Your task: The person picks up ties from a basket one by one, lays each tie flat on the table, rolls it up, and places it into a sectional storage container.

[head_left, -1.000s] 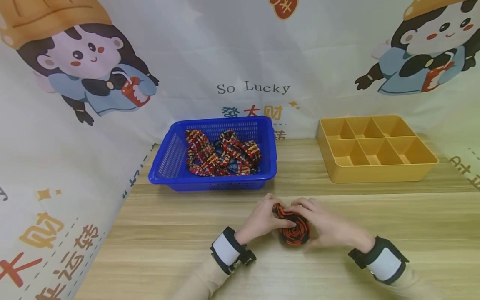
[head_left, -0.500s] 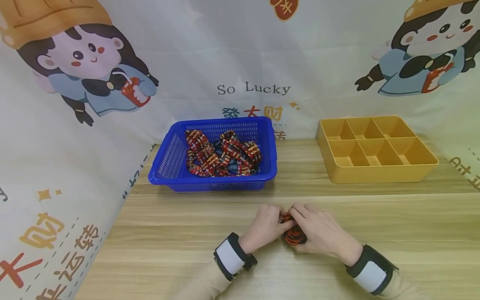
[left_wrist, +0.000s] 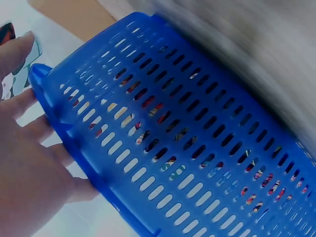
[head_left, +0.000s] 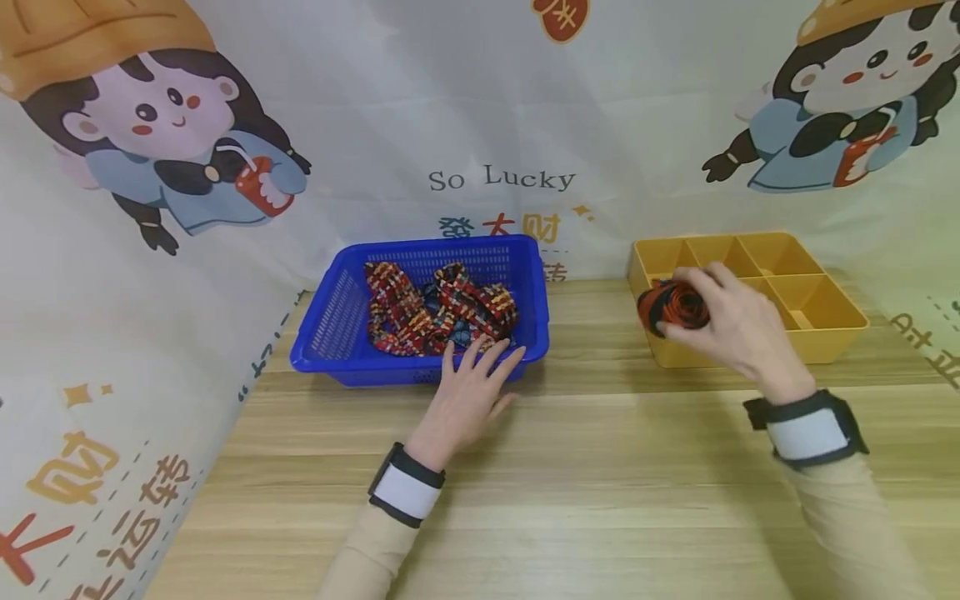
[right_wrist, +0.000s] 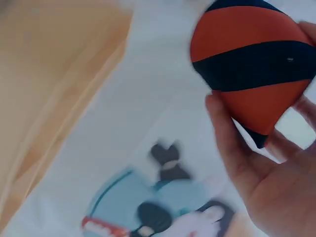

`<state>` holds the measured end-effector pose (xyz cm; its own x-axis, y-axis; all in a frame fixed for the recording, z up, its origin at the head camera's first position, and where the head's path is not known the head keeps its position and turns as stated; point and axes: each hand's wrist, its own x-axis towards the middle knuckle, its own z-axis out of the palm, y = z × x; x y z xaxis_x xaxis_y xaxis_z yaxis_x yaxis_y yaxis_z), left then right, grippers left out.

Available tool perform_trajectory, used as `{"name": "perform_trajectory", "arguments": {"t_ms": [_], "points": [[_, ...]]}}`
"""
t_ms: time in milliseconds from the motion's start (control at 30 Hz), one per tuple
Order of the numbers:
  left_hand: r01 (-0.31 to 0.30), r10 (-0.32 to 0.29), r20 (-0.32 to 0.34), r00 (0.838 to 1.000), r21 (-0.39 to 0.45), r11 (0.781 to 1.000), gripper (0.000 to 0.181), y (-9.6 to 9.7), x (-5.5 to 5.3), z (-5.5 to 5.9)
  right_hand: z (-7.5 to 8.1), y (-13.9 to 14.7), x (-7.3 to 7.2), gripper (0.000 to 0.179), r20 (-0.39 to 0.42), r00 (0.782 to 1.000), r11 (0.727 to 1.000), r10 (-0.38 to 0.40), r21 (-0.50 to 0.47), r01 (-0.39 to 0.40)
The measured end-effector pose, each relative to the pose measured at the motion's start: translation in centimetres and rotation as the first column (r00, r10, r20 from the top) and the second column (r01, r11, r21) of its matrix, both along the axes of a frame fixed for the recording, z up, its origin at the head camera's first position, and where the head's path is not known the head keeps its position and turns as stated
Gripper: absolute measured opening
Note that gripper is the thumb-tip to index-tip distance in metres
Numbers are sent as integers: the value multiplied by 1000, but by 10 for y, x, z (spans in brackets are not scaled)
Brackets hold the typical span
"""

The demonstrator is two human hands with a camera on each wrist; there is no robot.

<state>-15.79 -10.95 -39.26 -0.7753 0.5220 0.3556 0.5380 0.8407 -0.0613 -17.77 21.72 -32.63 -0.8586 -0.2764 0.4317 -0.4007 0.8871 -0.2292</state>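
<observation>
A necktie (head_left: 678, 307) with orange and dark stripes, rolled into a coil, is gripped between the thumb and fingers of my right hand (head_left: 746, 329). It overlaps the front left of the yellow divided box (head_left: 828, 346) in the head view. The right wrist view shows the tie's striped pointed end (right_wrist: 252, 64) wrapped round the outside of the roll. My left hand (head_left: 463, 404) reaches to the front rim of the blue basket (head_left: 375, 375), fingers spread and holding nothing. Inside the basket lie loose multicoloured patterned neckties (head_left: 401, 296), seen through its slots in the left wrist view.
The box has six-like rows of compartments, partly covered by my right hand. A wood-grain table (head_left: 525, 500) carries both containers. Behind them hangs a white printed cloth (head_left: 360, 125), which also runs along the left side.
Both hands were together on the rolled necktie at the table's middle. My right hand has carried it up and right to the yellow box. My left hand has let go and moved to the basket.
</observation>
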Motion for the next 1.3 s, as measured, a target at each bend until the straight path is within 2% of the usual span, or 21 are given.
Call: {"name": "perform_trajectory", "arguments": {"t_ms": [67,133,233,400,500,667,800,900,933,1000,1067,1133,1200,1233,1300], "points": [[4,-3,57,998,-12,1000,62,-4,-1,-2,11,14,-19,59,65,996,998,-57,25,55],[9,-8,78,997,-12,1000,65,-5,-1,-2,12,23,-37,58,142,987,995,-75,79,64],[11,-11,93,996,-5,1000,66,-5,-1,-3,5,30,-59,56,254,964,988,-77,152,38],[20,-20,115,993,4,1000,66,-5,0,-2,-14,29,-79,54,345,936,973,-69,229,-13],[23,-24,121,992,6,1000,66,-5,-1,-2,-25,27,-87,52,375,925,961,-60,272,-47],[24,-24,125,992,0,1000,66,-5,-2,-3,-40,25,-91,36,415,909,955,-43,284,-84],[21,-22,130,991,2,1000,66,-5,-2,-4,-42,30,-91,43,464,886,970,-2,217,-112],[15,-15,128,992,1,1000,67,-5,-3,-4,-37,34,-87,52,515,855,985,64,103,-136],[13,-13,128,992,1,1000,66,-5,-3,-4,-34,35,-84,53,518,852,988,80,72,-137],[11,-10,128,992,-2,1000,66,-5,-3,-4,-29,37,-75,55,497,865,993,74,48,-112],[12,-12,134,991,0,1000,66,-5,-3,-5,-27,37,-63,53,431,902,997,32,51,-59],[13,-13,139,990,4,1000,66,-5,-3,-5,-30,36,-47,50,320,947,998,-21,70,-2],[10,-10,139,990,4,1000,65,-5,-3,-5,-38,34,-31,43,195,980,997,-50,74,37],[7,-7,139,990,4,1000,65,-5,-3,-5,-43,34,-25,39,128,990,997,-54,68,45],[2,-3,139,990,5,1000,65,-5,-3,-4,-54,33,-15,32,11,998,997,-55,63,54]]}}
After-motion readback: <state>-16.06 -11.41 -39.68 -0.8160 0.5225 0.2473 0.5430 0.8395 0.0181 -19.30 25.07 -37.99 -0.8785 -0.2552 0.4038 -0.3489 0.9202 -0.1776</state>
